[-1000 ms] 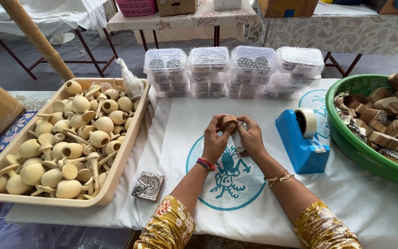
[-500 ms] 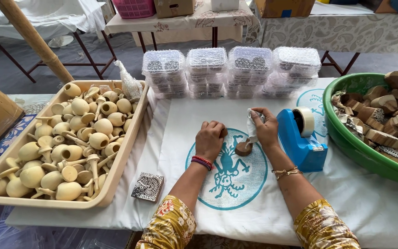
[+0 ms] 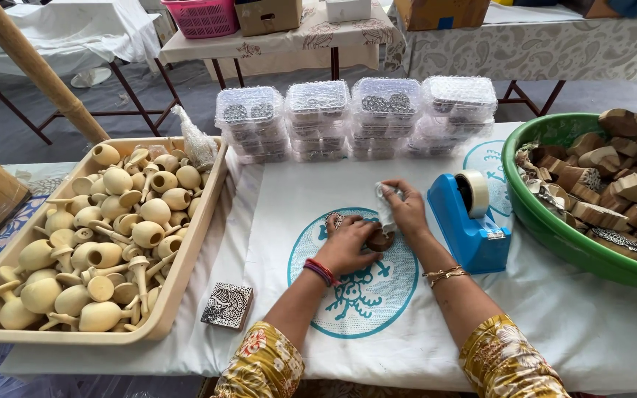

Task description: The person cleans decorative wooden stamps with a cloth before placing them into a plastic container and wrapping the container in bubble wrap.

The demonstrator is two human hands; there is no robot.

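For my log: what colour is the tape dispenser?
Blue, the tape dispenser beside the right hand; head view.

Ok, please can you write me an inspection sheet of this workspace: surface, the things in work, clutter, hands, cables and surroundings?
Surface: white cloth with teal printed figures covers the table.
Things in work: small round wooden block on the cloth; piece of bubble wrap.
Clutter: tan tray of pale wooden pieces; small carved square block; blue tape dispenser; green basin of wooden blocks; stacked bubble-wrapped packs.
Hands: left hand rests on the wooden block; right hand holds the bubble wrap.
Cables: nothing seen.
Surroundings: covered tables, pink basket, cardboard boxes, wooden pole.
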